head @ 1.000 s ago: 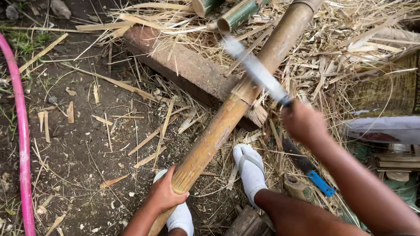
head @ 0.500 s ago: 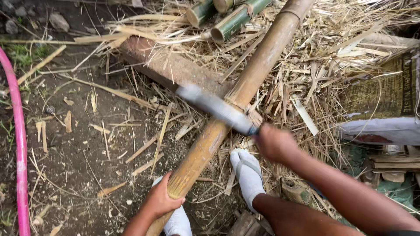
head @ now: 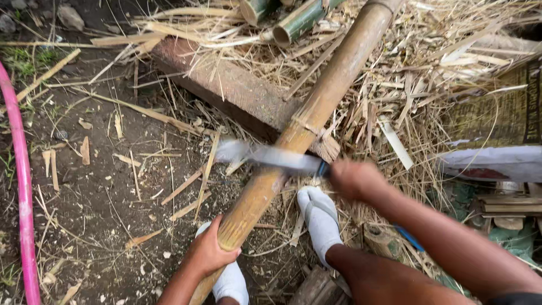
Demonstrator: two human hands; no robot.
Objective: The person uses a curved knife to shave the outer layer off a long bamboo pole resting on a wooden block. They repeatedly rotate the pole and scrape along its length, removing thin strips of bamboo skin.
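Note:
A long yellow-brown bamboo pole (head: 316,113) runs diagonally from the upper right down to the lower middle, resting across a reddish wooden beam (head: 226,85). My left hand (head: 209,251) grips the pole's lower end. My right hand (head: 353,179) holds a large knife (head: 271,158) by its handle. Its blurred blade lies across the pole just below a node, touching the pole's surface. My two feet in white sandals (head: 319,217) stand on either side of the pole's lower part.
Dry bamboo strips and shavings (head: 395,96) cover the ground. Cut green bamboo pieces (head: 293,22) lie at the top. A pink hose (head: 22,186) runs down the left edge. A woven sack (head: 497,118) and white sheet lie at right.
My right hand has swung the knife downward from raised over the pole's upper part to its middle, where the blade now meets it. My left hand stays on the pole.

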